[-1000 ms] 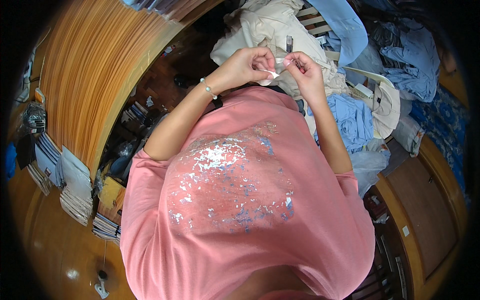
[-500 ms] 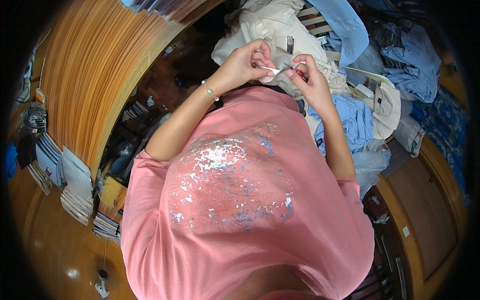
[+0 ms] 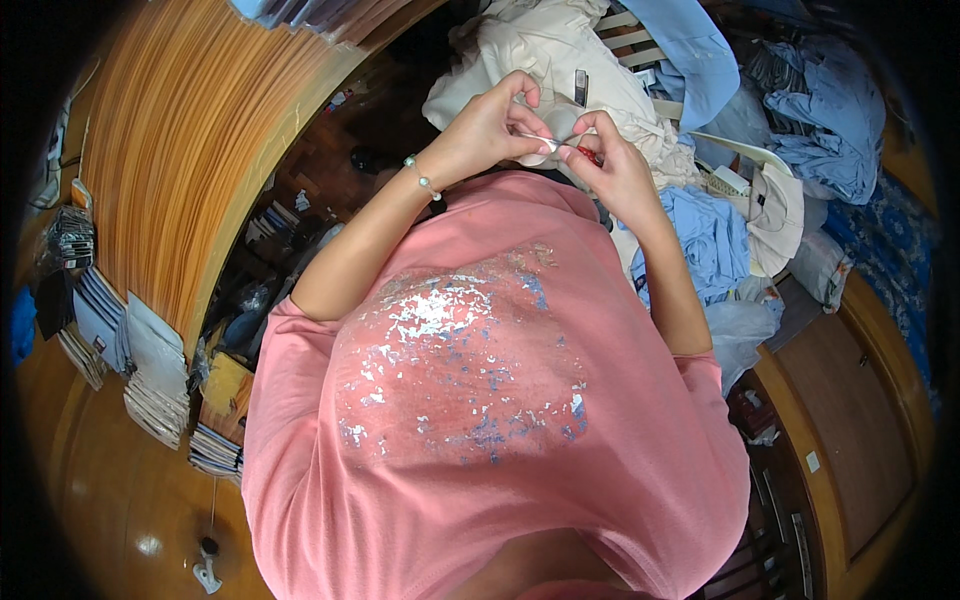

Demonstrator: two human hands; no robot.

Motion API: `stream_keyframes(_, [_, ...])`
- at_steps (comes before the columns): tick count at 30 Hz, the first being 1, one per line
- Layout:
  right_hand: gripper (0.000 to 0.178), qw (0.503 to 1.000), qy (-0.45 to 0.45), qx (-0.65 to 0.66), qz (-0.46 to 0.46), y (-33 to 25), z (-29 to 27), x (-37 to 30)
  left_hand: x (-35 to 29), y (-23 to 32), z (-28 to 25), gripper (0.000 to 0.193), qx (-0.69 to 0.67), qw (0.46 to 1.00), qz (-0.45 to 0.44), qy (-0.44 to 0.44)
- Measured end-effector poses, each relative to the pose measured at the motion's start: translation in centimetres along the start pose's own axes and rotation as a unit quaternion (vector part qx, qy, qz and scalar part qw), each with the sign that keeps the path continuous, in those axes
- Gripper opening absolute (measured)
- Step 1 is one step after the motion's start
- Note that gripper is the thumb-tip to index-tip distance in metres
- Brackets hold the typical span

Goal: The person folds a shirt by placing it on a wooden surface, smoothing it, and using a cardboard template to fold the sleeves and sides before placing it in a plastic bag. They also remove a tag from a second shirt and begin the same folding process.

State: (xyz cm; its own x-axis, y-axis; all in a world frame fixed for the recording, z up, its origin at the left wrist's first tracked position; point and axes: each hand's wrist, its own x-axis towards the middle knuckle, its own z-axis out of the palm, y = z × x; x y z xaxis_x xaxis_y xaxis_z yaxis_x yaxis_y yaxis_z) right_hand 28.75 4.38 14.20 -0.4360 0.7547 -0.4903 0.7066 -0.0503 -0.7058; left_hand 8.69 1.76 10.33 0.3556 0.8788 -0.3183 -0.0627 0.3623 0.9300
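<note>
Pinching a small piece of white cloth (image 3: 548, 146), the left hand (image 3: 508, 122) has thumb and forefinger closed together, its other fingers loosely curled. The right hand (image 3: 612, 165) meets it just beside, thumb and fingers closed around a small red-handled tool (image 3: 590, 155); the tool's tip reaches the cloth between the two hands, though it is too small to tell whether it goes through or only touches. Both hands are raised in front of the person's pink shirt (image 3: 500, 400), and a bead bracelet (image 3: 422, 178) circles the left wrist.

Beyond the hands lies a heap of cream clothing (image 3: 535, 50) with a dark label (image 3: 581, 88) showing on it. A blue garment (image 3: 700, 235) lies crumpled to the right of the right hand, and a pale blue cloth (image 3: 690, 65) drapes near white slats (image 3: 628, 40). On the left curves a wood-grained bench (image 3: 200, 150), with stacked flat packets (image 3: 155, 385) near its lower end.
</note>
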Motion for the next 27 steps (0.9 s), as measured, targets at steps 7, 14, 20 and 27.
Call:
stream_keyframes(7, [0.032,1.000,0.008,0.015,-0.006,0.1,0.2,-0.1,0.2,0.0,0.1,0.036,0.027,1.000,0.010,0.001])
stream_keyframes(14, [0.030,0.999,0.005,0.035,0.002,0.3,0.3,0.1,0.2,0.3,0.1,0.036,0.041,0.999,0.005,0.001])
stream_keyframes(20, [0.024,0.980,0.055,0.187,-0.024,2.3,0.5,1.1,0.4,-0.8,-0.3,0.029,-0.039,0.999,0.003,0.006])
stream_keyframes(27, [0.026,0.960,0.106,0.256,-0.042,2.7,0.2,1.4,0.8,-1.3,-0.6,0.021,-0.094,0.995,-0.015,0.016])
